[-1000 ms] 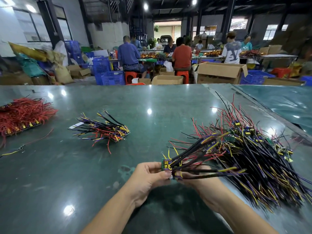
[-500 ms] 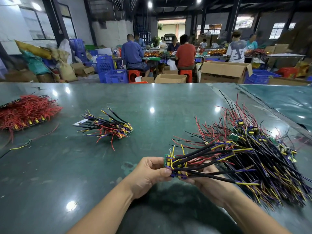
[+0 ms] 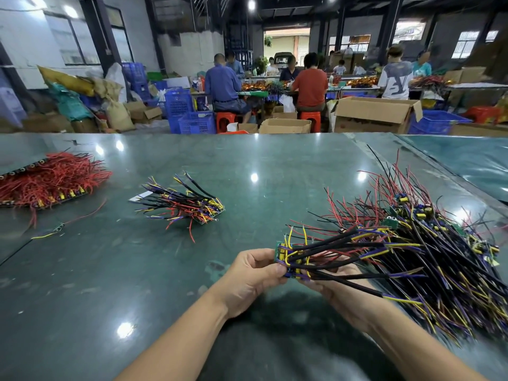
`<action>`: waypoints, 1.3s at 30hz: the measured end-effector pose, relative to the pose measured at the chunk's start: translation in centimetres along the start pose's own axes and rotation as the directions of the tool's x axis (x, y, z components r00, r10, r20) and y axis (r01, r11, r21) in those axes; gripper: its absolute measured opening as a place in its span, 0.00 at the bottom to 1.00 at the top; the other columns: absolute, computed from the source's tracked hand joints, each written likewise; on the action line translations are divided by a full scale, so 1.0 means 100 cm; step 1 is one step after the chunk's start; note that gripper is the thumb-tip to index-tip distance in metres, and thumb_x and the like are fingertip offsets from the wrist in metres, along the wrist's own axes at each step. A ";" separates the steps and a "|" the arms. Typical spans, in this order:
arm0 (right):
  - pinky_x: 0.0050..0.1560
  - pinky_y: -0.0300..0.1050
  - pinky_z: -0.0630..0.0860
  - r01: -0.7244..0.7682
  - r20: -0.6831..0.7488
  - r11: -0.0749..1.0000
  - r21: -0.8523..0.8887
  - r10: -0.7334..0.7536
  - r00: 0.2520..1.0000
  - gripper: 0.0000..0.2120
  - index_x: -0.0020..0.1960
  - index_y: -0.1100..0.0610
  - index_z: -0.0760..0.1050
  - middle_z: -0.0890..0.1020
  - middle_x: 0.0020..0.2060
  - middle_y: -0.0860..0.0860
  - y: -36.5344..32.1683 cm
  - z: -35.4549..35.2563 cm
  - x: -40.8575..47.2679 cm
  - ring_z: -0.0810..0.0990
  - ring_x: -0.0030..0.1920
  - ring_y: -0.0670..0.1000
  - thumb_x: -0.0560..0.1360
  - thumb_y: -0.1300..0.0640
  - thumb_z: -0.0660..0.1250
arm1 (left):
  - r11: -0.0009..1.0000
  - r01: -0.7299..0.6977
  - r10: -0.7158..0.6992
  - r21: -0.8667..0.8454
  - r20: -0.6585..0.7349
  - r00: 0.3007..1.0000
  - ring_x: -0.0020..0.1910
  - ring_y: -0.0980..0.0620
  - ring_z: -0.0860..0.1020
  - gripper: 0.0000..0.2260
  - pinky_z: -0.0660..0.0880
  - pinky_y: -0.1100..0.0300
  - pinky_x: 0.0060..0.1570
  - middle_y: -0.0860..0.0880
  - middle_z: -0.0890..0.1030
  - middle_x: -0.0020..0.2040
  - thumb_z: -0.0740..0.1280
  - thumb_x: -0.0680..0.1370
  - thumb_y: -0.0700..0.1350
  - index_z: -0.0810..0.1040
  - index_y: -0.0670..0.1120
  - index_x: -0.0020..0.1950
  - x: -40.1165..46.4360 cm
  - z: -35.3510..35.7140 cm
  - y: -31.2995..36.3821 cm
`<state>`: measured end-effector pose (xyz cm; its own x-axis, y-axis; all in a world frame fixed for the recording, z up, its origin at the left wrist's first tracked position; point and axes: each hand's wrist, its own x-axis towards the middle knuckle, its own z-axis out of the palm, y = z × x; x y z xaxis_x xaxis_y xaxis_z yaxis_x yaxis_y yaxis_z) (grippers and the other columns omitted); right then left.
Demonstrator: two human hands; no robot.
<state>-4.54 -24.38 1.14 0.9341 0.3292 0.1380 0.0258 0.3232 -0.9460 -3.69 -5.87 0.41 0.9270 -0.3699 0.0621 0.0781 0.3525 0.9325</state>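
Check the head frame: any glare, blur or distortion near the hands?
Head view: lamp glare dots the table; wide-angle lens stretches the edges; wire pile blurs toward the lower right; left hand, right hand and their bundle are sharp.

Over the glossy green surface [image 3: 247, 160], the left hand [image 3: 254, 273] pinches the board end of a bunch of wired boards [image 3: 288, 257]. The right hand [image 3: 349, 298] cups its black leads from below. A large heap [image 3: 445, 259] lies just right, a small pile [image 3: 187, 204] ahead-left, and red-wired strips [image 3: 49, 180] far left.
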 end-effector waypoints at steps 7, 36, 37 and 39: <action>0.45 0.28 0.73 0.005 0.112 0.905 -0.425 0.047 0.993 0.12 0.57 0.56 0.80 0.84 0.49 0.44 -0.003 -0.002 -0.003 0.80 0.44 0.40 0.75 0.65 0.68 | 0.965 -0.099 0.040 -0.242 -0.238 0.970 0.40 0.52 0.81 0.14 0.79 0.60 0.43 0.43 0.83 0.46 0.67 0.71 0.42 0.78 0.39 0.55 0.006 0.007 0.001; 0.44 0.41 0.75 -0.149 0.042 0.979 -0.137 0.156 0.987 0.10 0.48 0.64 0.81 0.83 0.42 0.59 -0.011 0.000 -0.004 0.80 0.40 0.51 0.70 0.59 0.68 | 0.973 -0.064 0.074 0.221 -0.041 0.996 0.41 0.52 0.80 0.05 0.77 0.60 0.42 0.44 0.83 0.44 0.66 0.77 0.39 0.83 0.41 0.47 -0.004 0.012 0.003; 0.48 0.44 0.74 -0.143 0.047 0.982 -0.125 0.150 0.988 0.12 0.49 0.65 0.80 0.83 0.44 0.61 -0.011 0.001 -0.005 0.79 0.43 0.53 0.70 0.59 0.69 | 0.983 -0.065 0.069 0.174 -0.018 0.997 0.42 0.51 0.80 0.06 0.77 0.58 0.45 0.43 0.83 0.45 0.66 0.76 0.39 0.83 0.40 0.48 -0.005 0.012 0.003; 0.52 0.48 0.73 -0.139 0.041 0.983 -0.117 0.144 0.989 0.14 0.52 0.66 0.79 0.82 0.48 0.65 -0.010 0.002 -0.005 0.79 0.46 0.56 0.71 0.58 0.69 | 0.995 -0.047 0.047 0.086 0.000 0.999 0.42 0.50 0.82 0.08 0.78 0.57 0.46 0.41 0.84 0.46 0.65 0.75 0.39 0.82 0.39 0.50 -0.004 0.011 0.005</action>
<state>-5.08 -24.71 2.06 0.9127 0.4085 0.0119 -0.0624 0.1683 -0.9838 -4.47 -6.47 1.20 0.9295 -0.3532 0.1060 0.0028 0.2943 0.9557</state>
